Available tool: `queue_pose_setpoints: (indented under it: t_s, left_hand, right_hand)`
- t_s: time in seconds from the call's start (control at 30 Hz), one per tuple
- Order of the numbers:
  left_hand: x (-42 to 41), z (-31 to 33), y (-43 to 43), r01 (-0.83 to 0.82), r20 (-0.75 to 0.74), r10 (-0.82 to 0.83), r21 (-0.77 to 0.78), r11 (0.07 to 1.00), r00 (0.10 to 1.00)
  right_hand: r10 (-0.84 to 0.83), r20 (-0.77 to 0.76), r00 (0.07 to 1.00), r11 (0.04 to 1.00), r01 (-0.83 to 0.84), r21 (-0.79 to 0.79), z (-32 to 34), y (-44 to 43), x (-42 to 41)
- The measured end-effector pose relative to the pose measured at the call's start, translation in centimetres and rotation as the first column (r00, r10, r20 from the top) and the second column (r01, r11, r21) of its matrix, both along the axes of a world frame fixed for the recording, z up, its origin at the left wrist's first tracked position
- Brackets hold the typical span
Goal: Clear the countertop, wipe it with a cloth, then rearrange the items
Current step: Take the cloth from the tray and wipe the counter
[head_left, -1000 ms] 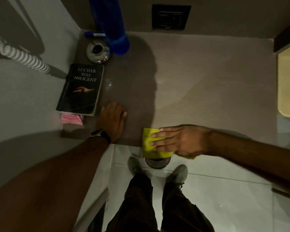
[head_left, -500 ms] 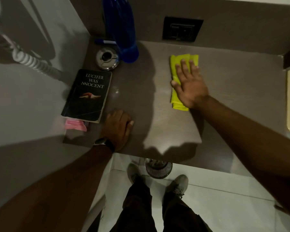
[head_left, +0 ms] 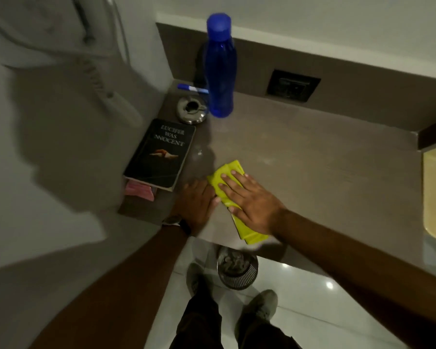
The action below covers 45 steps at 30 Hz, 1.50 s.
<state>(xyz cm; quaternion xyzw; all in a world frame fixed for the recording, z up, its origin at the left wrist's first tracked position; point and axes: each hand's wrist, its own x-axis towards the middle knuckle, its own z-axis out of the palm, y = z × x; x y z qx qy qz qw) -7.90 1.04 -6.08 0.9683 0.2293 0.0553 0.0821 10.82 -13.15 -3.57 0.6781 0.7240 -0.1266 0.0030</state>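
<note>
Fingers [head_left: 227, 188] flat on yellow cloth [head_left: 228, 172], blue bottle [head_left: 220, 66] capped

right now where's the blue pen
In the head view the blue pen lies in the far left corner of the countertop, just left of the blue bottle and behind the ashtray.

The room was dim. A grey-brown worktop [head_left: 312, 152] filled a corner between a pale left wall [head_left: 48, 172] and a dark backsplash [head_left: 350, 79] that carried a black socket plate [head_left: 293, 85]. Glossy white floor tiles [head_left: 325, 311] below threw back small ceiling-light glints. A mesh waste bin [head_left: 237, 272] stood under the worktop's edge.
</note>
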Motion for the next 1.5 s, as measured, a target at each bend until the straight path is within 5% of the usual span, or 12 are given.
queue_pose_setpoints:
  t_s: [0.27, 0.47, 0.63, 0.93, 1.23, 1.37, 1.5]
  left_hand:
    - [-1.9, 0.5, -1.0, -0.158, 0.135, 0.238, -0.437, 0.886, 0.962]
    - [-2.4, 2.1, -0.7, -0.151, 0.234, 0.45, -0.728, 0.668, 0.862]
    - [-5.1, 1.7, -0.5, -0.174, 0.174, 0.549, -0.834, 0.523, 0.818]
    - [-4.8, 1.8, 0.3, -0.279, -0.017, 0.654, -0.912, 0.299, 0.756]
    - [-3.8, 3.7, 0.4, -0.293, -0.059, 0.677, -0.926, 0.237, 0.734]
    - [-3.9, 4.2, 0.2, -0.288, -0.059, 0.681, -0.93, 0.228, 0.73]
    - [-3.5, 4.3, -0.3, -0.263, -0.042, 0.719, -0.944, 0.198, 0.694]
  right_hand:
    - [-0.321, -0.001, 0.947, 0.947, 0.321, 0.002, 1.0, 10.8, -3.5]
    - [-0.708, -0.264, 0.655, 0.659, 0.747, 0.084, 1.2, 13.9, -5.8]
    - [-0.628, -0.052, 0.777, 0.777, 0.63, 0.023, 0.8, 14.4, -5.7]
    - [-0.227, 0.105, 0.968, 0.972, 0.231, -0.033, 1.5, 12.5, -3.1]
    - [0.083, -0.009, 0.997, 0.989, -0.083, -0.119, 1.5, 6.5, -3.5]
    - [0.069, -0.077, 0.995, 0.988, -0.079, -0.133, 1.5, 6.1, -4.0]
    - [-0.146, -0.017, 0.989, 0.98, 0.143, -0.136, 2.2, 9.7, -3.7]
